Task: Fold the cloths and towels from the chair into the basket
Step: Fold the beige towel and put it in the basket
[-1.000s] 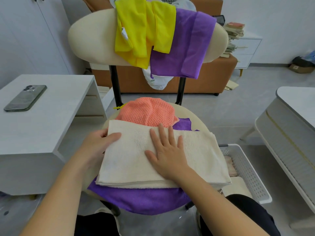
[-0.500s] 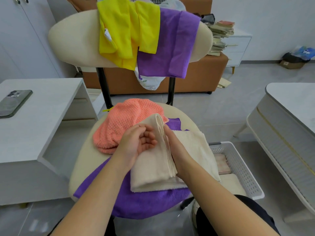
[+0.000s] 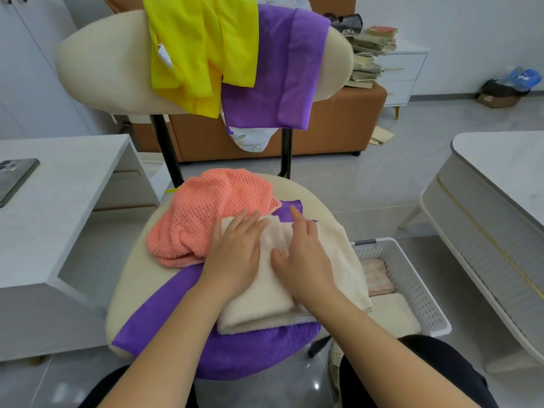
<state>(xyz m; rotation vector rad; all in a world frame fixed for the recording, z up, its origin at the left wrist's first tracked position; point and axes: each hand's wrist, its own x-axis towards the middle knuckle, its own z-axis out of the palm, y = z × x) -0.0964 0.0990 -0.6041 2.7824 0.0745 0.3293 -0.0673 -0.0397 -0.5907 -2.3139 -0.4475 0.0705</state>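
A folded cream towel [image 3: 338, 260] lies on the chair seat [image 3: 318, 201], on top of a spread purple cloth [image 3: 250, 348]. My left hand [image 3: 235, 254] and my right hand [image 3: 303, 254] both press flat on the towel's left part, fingers straight. A crumpled orange waffle cloth [image 3: 206, 213] sits on the seat just left of the towel. A yellow cloth [image 3: 200, 48] and a purple cloth [image 3: 276, 69] hang over the chair's backrest. The white perforated basket [image 3: 412, 284] stands on the floor right of the seat with folded cloths inside.
A white table [image 3: 59, 201] on the left holds a phone [image 3: 14, 178]. A grey-white table [image 3: 500, 201] is on the right. Behind the chair stand an orange sofa [image 3: 338, 128] and a white drawer unit [image 3: 397, 75] with stacked papers.
The wide cream towel was folded over from left to right, and both hands now press flat on the narrower fold. The view shifted slightly.
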